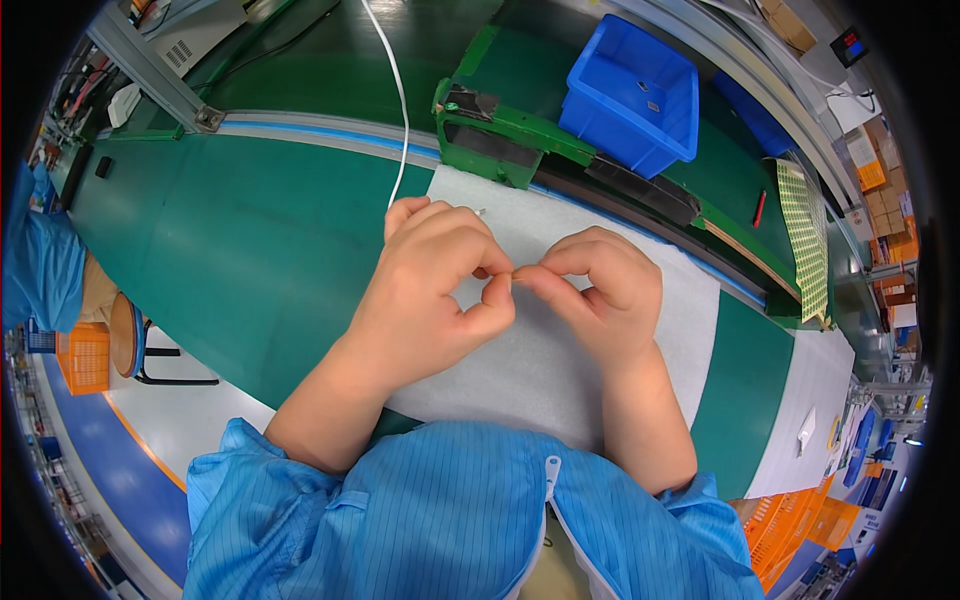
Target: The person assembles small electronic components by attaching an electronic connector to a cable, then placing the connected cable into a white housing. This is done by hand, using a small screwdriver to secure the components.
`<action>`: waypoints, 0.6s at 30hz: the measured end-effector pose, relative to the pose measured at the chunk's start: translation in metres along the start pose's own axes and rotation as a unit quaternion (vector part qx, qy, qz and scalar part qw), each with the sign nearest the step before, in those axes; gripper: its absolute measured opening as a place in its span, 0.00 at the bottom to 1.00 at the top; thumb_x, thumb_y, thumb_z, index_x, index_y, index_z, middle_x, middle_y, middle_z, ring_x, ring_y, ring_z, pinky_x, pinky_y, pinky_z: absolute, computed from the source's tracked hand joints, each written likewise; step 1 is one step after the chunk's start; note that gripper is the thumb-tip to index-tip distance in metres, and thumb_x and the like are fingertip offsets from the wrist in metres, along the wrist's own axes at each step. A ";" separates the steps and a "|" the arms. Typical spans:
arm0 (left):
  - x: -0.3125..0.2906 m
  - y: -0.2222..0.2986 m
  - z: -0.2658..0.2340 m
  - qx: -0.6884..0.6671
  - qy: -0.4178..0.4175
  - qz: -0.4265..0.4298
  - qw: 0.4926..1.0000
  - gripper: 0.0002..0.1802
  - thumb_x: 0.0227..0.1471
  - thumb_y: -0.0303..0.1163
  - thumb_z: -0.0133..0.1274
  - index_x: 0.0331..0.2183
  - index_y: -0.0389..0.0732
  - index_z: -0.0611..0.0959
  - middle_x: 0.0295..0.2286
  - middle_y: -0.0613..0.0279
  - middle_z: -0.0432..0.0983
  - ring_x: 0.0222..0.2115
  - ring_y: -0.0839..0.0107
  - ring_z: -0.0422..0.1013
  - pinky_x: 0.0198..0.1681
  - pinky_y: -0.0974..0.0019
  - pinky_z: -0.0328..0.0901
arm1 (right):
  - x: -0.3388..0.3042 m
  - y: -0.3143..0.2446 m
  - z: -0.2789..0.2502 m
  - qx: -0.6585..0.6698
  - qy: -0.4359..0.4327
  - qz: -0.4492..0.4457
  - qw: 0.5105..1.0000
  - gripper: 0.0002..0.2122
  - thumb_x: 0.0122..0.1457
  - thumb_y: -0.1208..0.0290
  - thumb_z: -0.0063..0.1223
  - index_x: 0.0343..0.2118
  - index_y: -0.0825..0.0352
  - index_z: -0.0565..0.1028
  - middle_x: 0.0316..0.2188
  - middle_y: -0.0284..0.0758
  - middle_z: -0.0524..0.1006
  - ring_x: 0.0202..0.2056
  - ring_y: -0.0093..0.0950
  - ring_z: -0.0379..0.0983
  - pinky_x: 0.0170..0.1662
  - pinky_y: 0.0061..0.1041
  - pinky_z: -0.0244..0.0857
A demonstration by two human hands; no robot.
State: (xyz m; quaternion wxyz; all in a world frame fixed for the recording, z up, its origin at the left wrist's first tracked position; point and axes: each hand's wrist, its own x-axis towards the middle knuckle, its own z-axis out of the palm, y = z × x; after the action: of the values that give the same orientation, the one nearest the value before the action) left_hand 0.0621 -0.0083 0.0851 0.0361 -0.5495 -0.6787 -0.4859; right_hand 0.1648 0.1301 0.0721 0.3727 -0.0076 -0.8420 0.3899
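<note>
My left hand (435, 275) and my right hand (605, 290) meet fingertip to fingertip above a white sheet (520, 370) on the green bench. Thumb and forefinger of each hand are pinched together. Whatever sits between them is too small to make out. A thin white cable (402, 100) comes down from the top and disappears at the far side of my left hand; whether the fingers touch it is hidden. Just beyond the left hand's knuckles, a tiny pale bit (481, 211) lies on the sheet.
Beyond the sheet, a blue bin (640, 100) with a few small pieces stands by a green frame (490, 150). A red pen (760, 208) and a yellow-green dotted sheet (803, 235) lie farther right. At left are a stool (125, 335), an orange crate (83, 360) and a person in blue (45, 255).
</note>
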 end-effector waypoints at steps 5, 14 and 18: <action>-0.002 -0.001 0.006 -0.062 -0.020 -0.053 0.997 0.06 0.31 0.22 0.53 0.17 0.41 0.73 0.17 0.66 0.68 0.22 0.70 0.65 0.37 0.67 0.54 | 0.001 -0.003 -0.002 -0.053 0.027 -0.080 0.995 0.08 0.34 0.73 0.64 0.16 0.64 0.72 0.16 0.30 0.72 0.18 0.27 0.68 0.21 0.22 0.60; -0.003 0.001 0.003 -0.179 0.034 -0.106 0.978 0.04 0.36 0.22 0.54 0.23 0.38 0.79 0.21 0.65 0.72 0.24 0.72 0.67 0.34 0.71 0.57 | 0.001 0.000 -0.003 0.013 0.061 -0.052 0.997 0.10 0.35 0.76 0.65 0.18 0.65 0.72 0.16 0.33 0.73 0.19 0.26 0.69 0.20 0.19 0.60; -0.002 0.003 0.003 -0.167 0.021 -0.081 0.982 0.05 0.37 0.23 0.54 0.24 0.39 0.79 0.22 0.65 0.72 0.24 0.71 0.67 0.33 0.71 0.57 | 0.000 0.001 -0.002 0.012 0.062 -0.048 0.997 0.10 0.34 0.76 0.65 0.18 0.65 0.72 0.16 0.33 0.73 0.19 0.26 0.69 0.20 0.19 0.60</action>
State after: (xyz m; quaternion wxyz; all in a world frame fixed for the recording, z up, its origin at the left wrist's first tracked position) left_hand 0.0667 -0.0075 0.0840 -0.0818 -0.4807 -0.6295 -0.6049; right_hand 0.1657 0.1323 0.0724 0.4423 0.0135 -0.8122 0.3802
